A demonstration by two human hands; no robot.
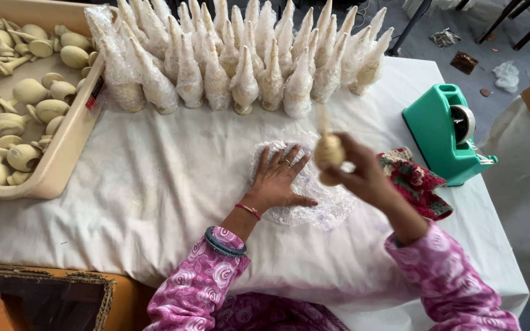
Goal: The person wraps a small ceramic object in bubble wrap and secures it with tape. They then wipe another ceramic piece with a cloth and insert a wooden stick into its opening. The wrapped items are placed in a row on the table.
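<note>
My left hand (279, 178) lies flat, fingers spread, on a sheet of clear bubble wrap (320, 205) spread on the white cloth. Just to its right, my right hand (360, 175) is raised above the sheet and grips a pale wooden spinning top (328, 147) by its round body, its thin stem pointing up; the top is blurred. Along the far side of the table stand several similar tops wrapped in bubble wrap (246, 67), points up, in rows.
A beige plastic tray (62, 153) at the left holds several bare wooden tops. A green tape dispenser (443, 132) sits at the right, beside a red patterned cloth (415, 181). A white cloth (154, 184) covers the table. A cardboard box (56, 294) stands below left.
</note>
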